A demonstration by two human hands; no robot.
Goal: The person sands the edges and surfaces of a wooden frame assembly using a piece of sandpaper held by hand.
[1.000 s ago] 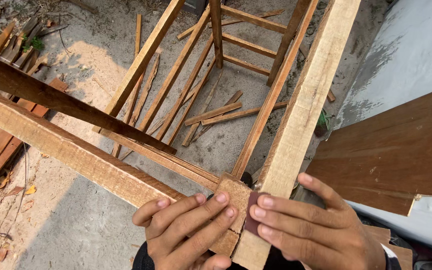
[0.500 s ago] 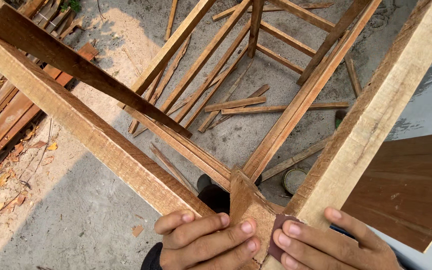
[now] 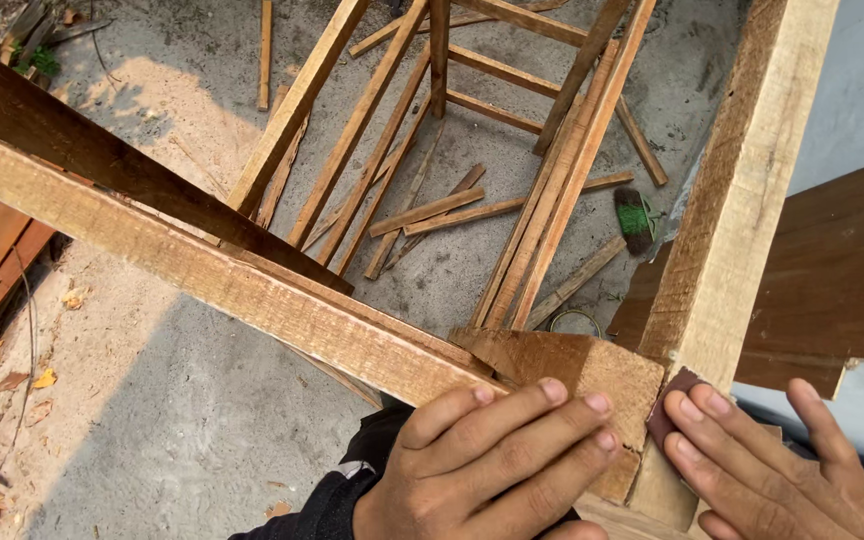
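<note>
The right hand [image 3: 767,470] presses a dark brown sanding pad [image 3: 670,412] under flat fingers against a wooden frame's corner [image 3: 592,375]. The left hand [image 3: 497,465] lies open on the long rail [image 3: 202,270]. A green brush [image 3: 635,217] lies on the concrete below.

Concrete floor [image 3: 202,430]: loose wood offcuts [image 3: 427,212], green brush [image 3: 635,218], dry leaves [image 3: 44,379].
</note>
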